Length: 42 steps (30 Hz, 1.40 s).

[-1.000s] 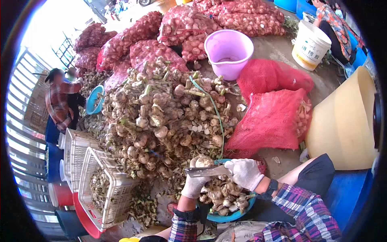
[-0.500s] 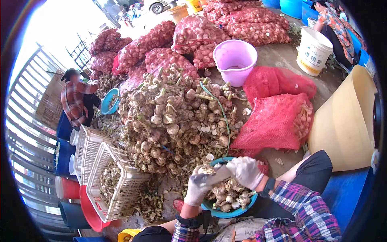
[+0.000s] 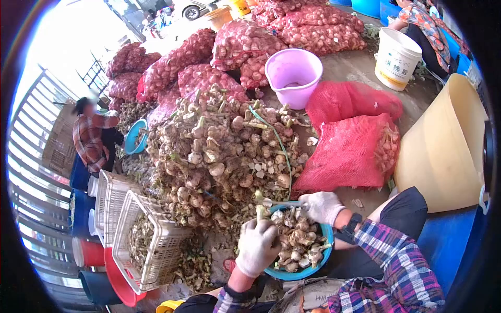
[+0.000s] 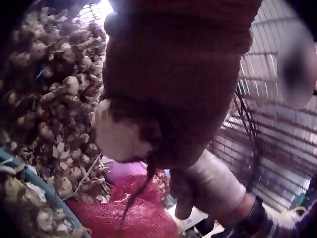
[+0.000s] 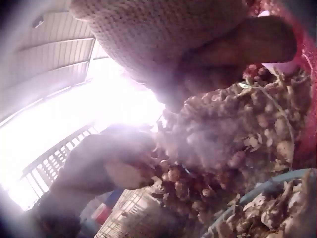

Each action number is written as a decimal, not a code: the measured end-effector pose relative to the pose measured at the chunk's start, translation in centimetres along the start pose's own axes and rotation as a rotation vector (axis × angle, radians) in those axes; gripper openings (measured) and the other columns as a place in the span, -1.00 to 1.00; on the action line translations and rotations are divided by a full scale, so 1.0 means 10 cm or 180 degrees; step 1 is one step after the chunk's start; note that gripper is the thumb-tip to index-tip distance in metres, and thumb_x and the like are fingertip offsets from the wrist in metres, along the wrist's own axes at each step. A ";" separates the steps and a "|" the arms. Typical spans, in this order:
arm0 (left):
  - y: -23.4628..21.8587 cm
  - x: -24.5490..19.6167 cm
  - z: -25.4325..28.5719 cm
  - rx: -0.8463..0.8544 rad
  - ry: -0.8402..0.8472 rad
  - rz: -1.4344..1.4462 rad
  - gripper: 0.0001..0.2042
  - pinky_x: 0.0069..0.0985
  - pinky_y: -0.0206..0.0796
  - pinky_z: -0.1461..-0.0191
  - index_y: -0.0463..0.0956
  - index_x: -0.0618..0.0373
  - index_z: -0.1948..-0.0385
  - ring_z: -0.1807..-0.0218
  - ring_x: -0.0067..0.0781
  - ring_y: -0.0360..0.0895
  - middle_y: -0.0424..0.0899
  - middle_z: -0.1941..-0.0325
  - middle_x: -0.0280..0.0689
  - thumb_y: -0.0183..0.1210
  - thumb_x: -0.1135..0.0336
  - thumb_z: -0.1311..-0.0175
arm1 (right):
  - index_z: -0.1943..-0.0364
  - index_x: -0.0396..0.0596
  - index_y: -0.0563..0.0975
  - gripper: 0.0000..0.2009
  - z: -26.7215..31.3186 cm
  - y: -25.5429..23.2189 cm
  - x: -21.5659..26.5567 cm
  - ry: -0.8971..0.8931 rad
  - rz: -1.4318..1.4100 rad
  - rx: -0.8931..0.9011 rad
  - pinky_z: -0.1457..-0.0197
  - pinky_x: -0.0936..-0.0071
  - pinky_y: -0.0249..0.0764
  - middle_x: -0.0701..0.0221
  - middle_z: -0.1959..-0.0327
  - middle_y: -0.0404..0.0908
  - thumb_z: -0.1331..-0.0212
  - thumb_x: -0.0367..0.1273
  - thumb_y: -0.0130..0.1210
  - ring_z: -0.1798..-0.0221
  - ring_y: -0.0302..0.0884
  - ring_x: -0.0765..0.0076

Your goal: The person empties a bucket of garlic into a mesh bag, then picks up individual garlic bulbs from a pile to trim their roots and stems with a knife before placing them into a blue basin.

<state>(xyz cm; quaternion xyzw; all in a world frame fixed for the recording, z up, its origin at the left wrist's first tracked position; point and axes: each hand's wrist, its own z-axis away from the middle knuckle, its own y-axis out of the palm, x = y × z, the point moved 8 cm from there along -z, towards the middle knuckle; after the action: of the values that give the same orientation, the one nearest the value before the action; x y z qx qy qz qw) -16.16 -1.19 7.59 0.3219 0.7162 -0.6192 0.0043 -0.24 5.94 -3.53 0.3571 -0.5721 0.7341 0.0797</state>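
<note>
My gloved left hand (image 3: 257,246) grips a garlic bulb (image 4: 121,133) at the near left edge of the blue basin (image 3: 327,245). The bulb's pale stalk (image 3: 260,212) points up out of the fingers. In the left wrist view the bulb shows beneath the dark glove, with thin roots hanging from it. My gloved right hand (image 3: 322,207) is over the basin's far right rim, curled around a knife whose blade (image 3: 289,203) points left. Most of the knife is hidden or blurred. Trimmed garlic bulbs (image 3: 298,242) fill the basin.
A large heap of stalked garlic (image 3: 219,151) rises in front. White crates (image 3: 156,255) stand left; red mesh sacks (image 3: 347,154), a purple bucket (image 3: 294,78) and a tall cream tub (image 3: 443,151) stand right. Other people (image 3: 91,133) sit farther off.
The knife has gone from across the bulb at the left hand to the right, away from it. The left hand has turned, so the stalk now points up. The head view has shifted slightly.
</note>
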 end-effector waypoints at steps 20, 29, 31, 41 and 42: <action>3.07 2.04 -1.09 0.1735 -0.1139 -0.0092 -0.64 -0.06 0.46 0.12 0.42 -0.15 -0.04 0.15 0.08 0.64 0.64 0.17 -0.01 0.12 0.30 -0.16 | 0.39 0.02 0.55 -0.82 0.01 -0.71 -0.09 0.0826 -0.0524 -0.0747 0.39 0.20 0.47 0.24 0.52 0.57 -0.01 -0.27 0.31 0.42 0.59 0.02; 2.28 2.08 -0.53 0.1807 -0.1101 -0.0039 -0.61 -0.10 0.48 0.05 0.54 -0.02 0.01 0.07 0.09 0.61 0.55 -0.05 0.04 0.17 0.22 -0.04 | 0.42 0.06 0.52 -0.83 -0.02 -0.62 0.05 0.0664 -0.0556 -0.0713 0.39 0.14 0.44 0.27 0.55 0.54 -0.07 -0.24 0.25 0.42 0.56 -0.03; 2.28 2.01 -0.70 0.1699 -0.1215 -0.0089 -0.66 -0.12 0.50 0.07 0.58 -0.02 0.08 0.09 0.08 0.62 0.59 0.00 0.01 0.17 0.18 -0.07 | 0.42 0.07 0.51 -0.83 0.03 -0.63 0.15 0.0583 -0.0477 -0.0790 0.41 0.13 0.44 0.26 0.56 0.53 -0.08 -0.23 0.25 0.43 0.56 -0.03; 3.04 1.93 -0.93 0.2034 -0.0779 -0.0309 -0.60 -0.18 0.42 -0.06 0.53 -0.01 0.00 -0.01 0.07 0.60 0.64 0.05 0.01 0.13 0.01 -0.19 | 0.43 0.08 0.54 -0.79 0.00 -0.45 -0.04 0.0593 -0.0372 -0.0603 0.42 0.20 0.46 0.31 0.60 0.55 -0.07 -0.17 0.29 0.49 0.57 0.04; 3.10 1.92 -0.92 0.2008 -0.0745 -0.0379 -0.60 -0.18 0.40 -0.07 0.52 -0.02 -0.02 0.01 0.08 0.60 0.65 0.08 0.04 0.14 0.02 -0.19 | 0.43 0.08 0.54 -0.79 -0.02 -0.44 -0.07 0.0649 -0.0360 -0.0618 0.42 0.20 0.46 0.31 0.60 0.55 -0.07 -0.17 0.29 0.49 0.57 0.04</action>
<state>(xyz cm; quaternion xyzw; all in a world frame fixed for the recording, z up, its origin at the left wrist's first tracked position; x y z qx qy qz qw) -13.31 16.56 -25.49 0.1918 0.5016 -0.8421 -0.0495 2.53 7.79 -0.53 0.3029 -0.6082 0.7021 0.2129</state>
